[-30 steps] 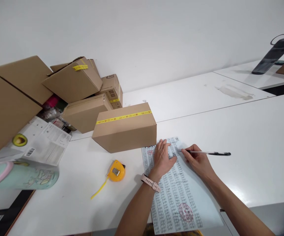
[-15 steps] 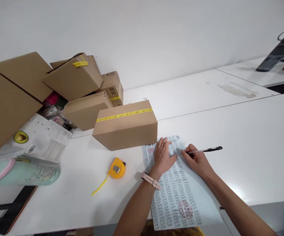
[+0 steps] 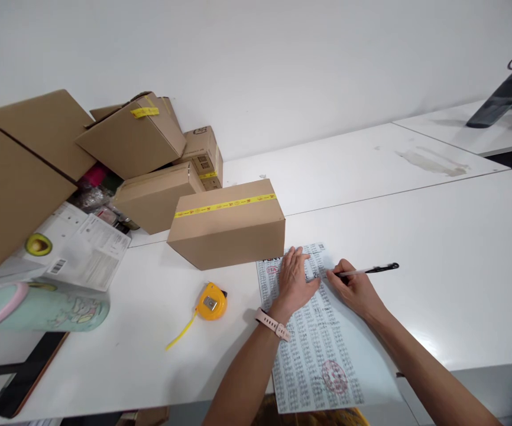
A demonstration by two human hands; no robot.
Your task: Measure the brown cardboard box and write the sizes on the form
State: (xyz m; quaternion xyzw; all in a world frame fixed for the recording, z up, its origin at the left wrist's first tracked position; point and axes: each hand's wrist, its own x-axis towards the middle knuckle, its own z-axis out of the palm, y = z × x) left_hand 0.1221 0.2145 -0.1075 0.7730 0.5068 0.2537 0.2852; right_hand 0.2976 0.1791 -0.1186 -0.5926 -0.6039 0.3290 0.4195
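My left hand (image 3: 297, 279) lies with fingers spread on the upper part of a pale blue printed sheet (image 3: 313, 355), which has a red round stamp near its lower edge. Pinched in my right hand (image 3: 356, 290) is a black and clear pen (image 3: 375, 270), tilted, its tip end low over the sheet beside my left thumb; the tip itself is hidden by my fingers. Just beyond the sheet stands a cardboard box (image 3: 233, 239) sealed with yellow printed tape. To the left of my left hand rests a yellow tape measure (image 3: 211, 302), a short bit of its blade drawn out.
Several cardboard boxes (image 3: 132, 139) are piled at the back left. A mint green bottle (image 3: 61, 307) with a pink band and a white package with an avocado picture (image 3: 83, 248) are at the left. A dark bottle (image 3: 502, 97) stands far right on the white table (image 3: 442, 236).
Both hands stay almost in place, with the pen at nearly the same spot on the sheet. The whole view has shifted very slightly.
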